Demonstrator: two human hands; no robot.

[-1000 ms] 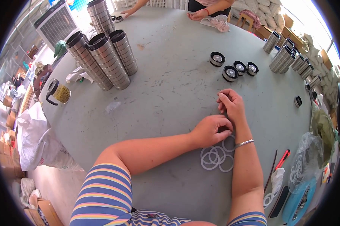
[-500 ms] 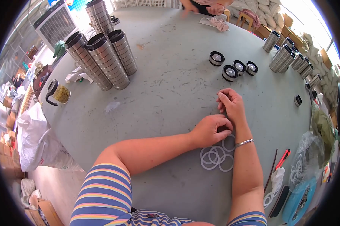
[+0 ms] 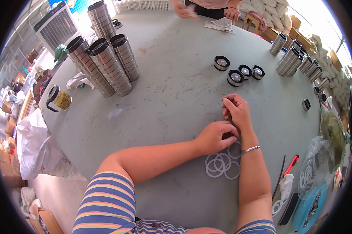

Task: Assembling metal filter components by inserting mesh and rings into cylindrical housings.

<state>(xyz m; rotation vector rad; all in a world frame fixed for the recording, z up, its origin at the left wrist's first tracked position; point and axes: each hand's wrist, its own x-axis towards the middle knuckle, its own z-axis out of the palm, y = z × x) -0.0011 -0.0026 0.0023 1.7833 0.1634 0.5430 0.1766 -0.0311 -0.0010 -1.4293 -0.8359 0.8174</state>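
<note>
My left hand [image 3: 216, 136] rests on the table beside my right wrist, its fingers curled in and its thumb low. No object shows in it, though the fingertips are partly hidden. Farther forward, my right hand [image 3: 237, 111] has loosely closed fingers with the thumb against them; nothing is visible in that grip. Several translucent white sealing rings [image 3: 213, 169] lie overlapping just below my left hand, between my forearms. One ring [image 3: 229, 151] touches or nearly touches the bracelet [image 3: 251, 149] on my right wrist. Beyond my right hand stand several black-and-silver round lids [image 3: 235, 78].
Stacked steel cylinders [image 3: 111, 70] tower at the left, near a glass jug [image 3: 62, 99]. More cylinders [image 3: 289, 62] line the far right. A red cutter [image 3: 291, 164], plastic bag [image 3: 315, 167] and blue tray [image 3: 310, 208] lie at right. Across the table, another person handles a cloth [image 3: 220, 25].
My hands keep almost the same pose. The view has shifted slightly. Across the table, the other person's hands have moved apart, and the pinkish crumpled item has left the white cloth.
</note>
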